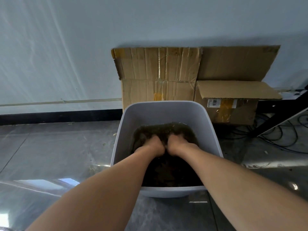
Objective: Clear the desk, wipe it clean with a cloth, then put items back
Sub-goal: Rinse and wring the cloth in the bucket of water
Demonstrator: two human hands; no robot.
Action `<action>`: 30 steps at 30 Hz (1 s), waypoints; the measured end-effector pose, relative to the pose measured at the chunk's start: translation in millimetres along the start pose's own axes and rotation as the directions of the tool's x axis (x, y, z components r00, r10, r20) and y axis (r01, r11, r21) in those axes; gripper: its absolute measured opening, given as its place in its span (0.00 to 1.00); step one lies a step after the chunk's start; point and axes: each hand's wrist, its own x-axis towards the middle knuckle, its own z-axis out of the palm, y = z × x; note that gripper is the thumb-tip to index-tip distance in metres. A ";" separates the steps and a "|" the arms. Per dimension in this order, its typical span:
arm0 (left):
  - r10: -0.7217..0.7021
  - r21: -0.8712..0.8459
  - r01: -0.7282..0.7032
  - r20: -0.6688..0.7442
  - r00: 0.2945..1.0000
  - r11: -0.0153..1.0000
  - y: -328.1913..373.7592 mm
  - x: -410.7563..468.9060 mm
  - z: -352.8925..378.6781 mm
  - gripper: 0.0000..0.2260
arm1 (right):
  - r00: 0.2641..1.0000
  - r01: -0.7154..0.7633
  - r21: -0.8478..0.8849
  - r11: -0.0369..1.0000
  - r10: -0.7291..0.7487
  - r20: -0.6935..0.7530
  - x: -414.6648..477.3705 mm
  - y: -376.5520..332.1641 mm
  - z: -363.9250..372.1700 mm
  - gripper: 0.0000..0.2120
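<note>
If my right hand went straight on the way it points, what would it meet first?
Right hand likely meets the dark cloth underwater, then the bin wall beyond; murky water hides depth.

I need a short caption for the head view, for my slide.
The left hand and right hand plunged in dark water in a grey bin, cardboard boxes behind.

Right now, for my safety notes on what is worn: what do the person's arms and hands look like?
The left arm and right arm are bare as far as the picture shows: no sleeves, watch or bracelet. The left hand and right hand wear no gloves. Dark water blurs the fingers, so rings cannot be told.
</note>
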 end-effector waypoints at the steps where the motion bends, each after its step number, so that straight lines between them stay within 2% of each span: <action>1: -0.004 -0.059 0.009 0.074 0.997 0.998 0.4 -2.2 -2.2 0.16 | 1.000 -0.002 0.053 0.999 0.002 0.003 1.4 -0.8 1.8 0.17; 3: -0.070 -0.302 0.131 0.203 0.977 0.944 1.8 -4.5 -5.4 0.17 | 1.000 -0.017 0.233 0.972 0.021 -0.015 -0.2 -3.0 0.8 0.17; 4: -0.104 -0.441 0.203 0.238 0.966 0.874 3.5 -4.9 -5.9 0.16 | 0.998 -0.028 0.322 0.946 0.044 -0.041 -3.0 -4.6 -1.0 0.18; 7: -0.130 -0.741 0.226 0.186 0.974 0.632 8.7 -6.4 -8.5 0.11 | 0.982 -0.007 0.490 0.872 0.098 -0.160 -7.2 -13.6 -6.0 0.17; 9: -0.143 -0.856 0.239 0.195 0.970 0.458 10.0 -7.8 -14.2 0.10 | 0.982 -0.012 0.573 0.819 0.117 -0.146 -12.2 -22.2 -6.5 0.16; 10: -0.138 -0.876 0.249 0.210 0.968 0.413 11.0 -10.3 -16.6 0.11 | 0.983 -0.028 0.586 0.810 0.129 -0.131 -15.1 -25.0 -7.3 0.15; 12: -0.050 -0.882 0.275 0.277 0.959 0.382 13.5 -16.5 -19.0 0.15 | 0.967 -0.006 0.551 0.834 0.146 -0.210 -15.3 -23.0 -7.0 0.15; 14: 0.015 -0.846 0.278 0.319 0.948 0.456 18.3 -18.9 -17.2 0.18 | 0.932 -0.005 0.467 0.884 0.174 -0.319 -12.6 -13.2 -9.9 0.15; 16: -0.024 -0.799 0.255 0.289 0.957 0.545 21.4 -22.7 -16.6 0.18 | 0.926 -0.037 0.349 0.936 0.163 -0.340 -8.3 0.8 -13.8 0.15; 19: -0.072 -0.682 0.093 0.060 0.996 0.725 14.3 -13.1 -10.4 0.09 | 0.976 -0.022 0.100 0.995 0.043 -0.214 -5.5 13.6 -14.0 0.21; 21: -0.039 -0.445 0.000 -0.080 0.996 0.896 5.7 -6.5 -5.9 0.11 | 0.992 -0.010 -0.094 0.996 -0.002 -0.124 -3.6 12.6 -8.2 0.22; 22: -0.020 -0.305 -0.008 -0.089 0.996 0.952 3.6 -6.9 -4.6 0.11 | 0.996 -0.013 -0.152 0.988 -0.001 -0.091 -2.2 11.1 -5.4 0.21; 24: -0.007 -0.089 0.003 -0.040 0.999 0.996 2.3 -7.4 -2.3 0.08 | 0.999 -0.020 -0.162 0.987 0.014 -0.038 0.8 8.5 -0.9 0.19; 25: -0.001 -0.036 0.002 0.003 1.000 0.999 1.9 -7.3 -2.5 0.06 | 1.000 -0.018 -0.142 0.990 0.016 -0.011 4.0 7.9 1.2 0.18; 26: 0.009 -0.040 -0.007 0.049 0.999 0.999 1.9 -6.9 -3.0 0.05 | 1.000 -0.016 -0.111 0.994 0.017 0.006 4.7 6.6 1.8 0.17; 28: -0.007 -0.157 0.033 0.164 0.986 0.987 2.5 -6.7 -3.8 0.08 | 1.000 -0.007 0.017 1.000 0.007 -0.001 6.5 4.3 2.4 0.14; 30: -0.097 -0.309 0.193 0.301 0.949 0.931 6.9 -18.2 -8.7 0.10 | 0.999 0.004 0.173 0.985 0.003 -0.043 1.1 -1.1 -0.6 0.12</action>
